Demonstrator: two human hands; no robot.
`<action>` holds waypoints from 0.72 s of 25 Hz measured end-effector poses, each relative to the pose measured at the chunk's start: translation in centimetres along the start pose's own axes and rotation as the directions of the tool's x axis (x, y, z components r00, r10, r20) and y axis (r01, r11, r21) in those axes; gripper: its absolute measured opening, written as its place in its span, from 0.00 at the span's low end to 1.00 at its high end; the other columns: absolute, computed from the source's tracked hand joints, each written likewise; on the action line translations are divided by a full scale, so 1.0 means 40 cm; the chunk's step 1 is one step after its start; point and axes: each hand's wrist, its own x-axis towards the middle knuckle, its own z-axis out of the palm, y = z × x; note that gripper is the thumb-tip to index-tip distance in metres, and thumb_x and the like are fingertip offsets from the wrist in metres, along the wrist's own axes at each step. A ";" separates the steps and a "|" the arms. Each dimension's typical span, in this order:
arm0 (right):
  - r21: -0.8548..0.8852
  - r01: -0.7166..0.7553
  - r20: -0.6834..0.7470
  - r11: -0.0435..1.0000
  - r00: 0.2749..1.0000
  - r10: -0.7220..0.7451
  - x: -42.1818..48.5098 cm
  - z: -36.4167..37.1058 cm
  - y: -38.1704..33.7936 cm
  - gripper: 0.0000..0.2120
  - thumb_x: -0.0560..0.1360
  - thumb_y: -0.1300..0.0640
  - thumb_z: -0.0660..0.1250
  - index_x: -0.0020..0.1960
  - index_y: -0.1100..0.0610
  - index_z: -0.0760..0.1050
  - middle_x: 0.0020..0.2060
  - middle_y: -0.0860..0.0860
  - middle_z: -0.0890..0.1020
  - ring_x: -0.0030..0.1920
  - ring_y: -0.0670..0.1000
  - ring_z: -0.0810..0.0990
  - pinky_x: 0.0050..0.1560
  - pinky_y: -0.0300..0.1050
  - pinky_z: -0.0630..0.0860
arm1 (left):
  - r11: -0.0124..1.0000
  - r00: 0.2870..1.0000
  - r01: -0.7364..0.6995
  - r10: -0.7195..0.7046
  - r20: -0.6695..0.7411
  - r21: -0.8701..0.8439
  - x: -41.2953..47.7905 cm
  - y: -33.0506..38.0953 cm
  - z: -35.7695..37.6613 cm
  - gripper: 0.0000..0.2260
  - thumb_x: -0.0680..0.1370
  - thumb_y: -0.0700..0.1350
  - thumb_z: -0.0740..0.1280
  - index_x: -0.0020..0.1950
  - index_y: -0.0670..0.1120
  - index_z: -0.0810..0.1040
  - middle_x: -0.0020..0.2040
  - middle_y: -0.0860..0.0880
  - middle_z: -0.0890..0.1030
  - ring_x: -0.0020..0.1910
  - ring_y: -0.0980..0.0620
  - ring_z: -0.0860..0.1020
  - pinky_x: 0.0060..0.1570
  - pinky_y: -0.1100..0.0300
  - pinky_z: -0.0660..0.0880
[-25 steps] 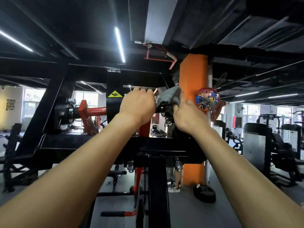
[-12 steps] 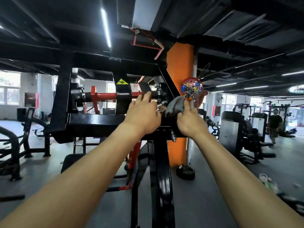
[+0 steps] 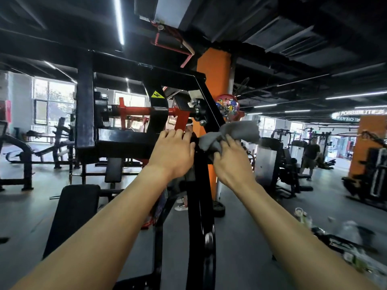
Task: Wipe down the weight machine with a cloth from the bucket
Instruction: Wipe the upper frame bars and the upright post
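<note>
- The crumpled grey cloth (image 3: 230, 132) sits at the right-hand corner of the black steel weight machine (image 3: 85, 114). It is pressed against the slanted upright where that meets the lower cross beam.
- The right hand (image 3: 232, 162) grips the cloth. Its fingers curl into the bunched fabric, and a loose flap stands up past the knuckles to the right.
- The left hand (image 3: 173, 151) rests on the lower cross beam, just left of the same corner. Its fingers lie close together and nearly straight over the beam's top edge and hold nothing, and the thumb points toward the upright.
- The two hands are near each other, with the black upright between them.
- Above the left hand, a red horizontal bar (image 3: 138, 111) runs across the frame opening.
- A yellow triangular warning sticker (image 3: 157, 95) sits on the black post in front of the bar.
- A black padded seat (image 3: 71, 216) lies below the left forearm, at the machine's lower left.
- An orange square pillar (image 3: 213, 68) rises just behind the machine's right edge.
- A round multicoloured ornament (image 3: 227, 106) hangs beside the pillar, above the cloth.
- A dark weight plate (image 3: 217, 208) lies on the grey floor at the pillar's foot.
- A person in dark clothes (image 3: 312, 155) stands among other machines, well apart at the right.
- White strip lights (image 3: 119, 21) run along the black ceiling.
</note>
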 end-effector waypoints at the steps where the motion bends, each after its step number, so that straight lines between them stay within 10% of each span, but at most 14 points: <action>1: 0.036 0.095 0.010 0.995 0.995 -0.095 0.009 0.005 -0.027 0.27 0.78 0.52 0.55 0.72 0.63 0.73 0.73 0.61 0.72 0.73 0.63 0.68 0.76 0.56 0.62 | 1.000 1.000 -0.013 0.013 0.006 -0.002 -0.003 0.000 -0.003 0.31 0.78 0.54 0.41 0.65 0.44 0.76 0.57 0.44 0.79 0.59 0.42 0.76 0.63 0.48 0.65; 6: 0.035 0.260 -0.016 0.965 0.966 -0.260 0.079 0.003 -0.017 0.11 0.78 0.50 0.55 0.49 0.53 0.73 0.53 0.55 0.81 0.59 0.57 0.76 0.68 0.56 0.67 | 0.999 1.000 0.012 -0.011 0.026 -0.033 0.004 -0.004 -0.014 0.24 0.81 0.53 0.46 0.62 0.44 0.75 0.58 0.45 0.79 0.60 0.44 0.75 0.65 0.50 0.64; 10: -0.173 0.194 0.035 0.966 0.981 -0.190 0.142 0.007 -0.012 0.27 0.79 0.43 0.45 0.49 0.55 0.81 0.52 0.55 0.84 0.61 0.58 0.73 0.73 0.57 0.61 | 0.999 0.999 0.036 -0.036 0.010 -0.008 0.006 0.005 -0.005 0.21 0.82 0.53 0.48 0.61 0.44 0.75 0.57 0.45 0.80 0.59 0.44 0.76 0.63 0.48 0.66; 14: 0.034 0.205 0.134 0.978 0.969 -0.207 0.164 0.033 -0.093 0.33 0.76 0.43 0.38 0.51 0.56 0.79 0.55 0.57 0.83 0.61 0.58 0.77 0.78 0.61 0.50 | 0.999 0.998 0.048 -0.048 -0.031 0.008 0.008 0.014 -0.004 0.18 0.81 0.51 0.49 0.54 0.44 0.75 0.52 0.44 0.80 0.54 0.43 0.76 0.61 0.47 0.67; 18: 0.299 0.274 -0.012 0.914 0.959 -0.284 0.110 0.052 -0.004 0.25 0.77 0.48 0.47 0.57 0.57 0.78 0.56 0.54 0.81 0.61 0.57 0.76 0.77 0.57 0.59 | 0.998 0.995 0.054 -0.050 -0.087 0.038 0.003 0.017 0.006 0.16 0.82 0.51 0.49 0.52 0.46 0.74 0.51 0.46 0.80 0.53 0.45 0.76 0.66 0.48 0.65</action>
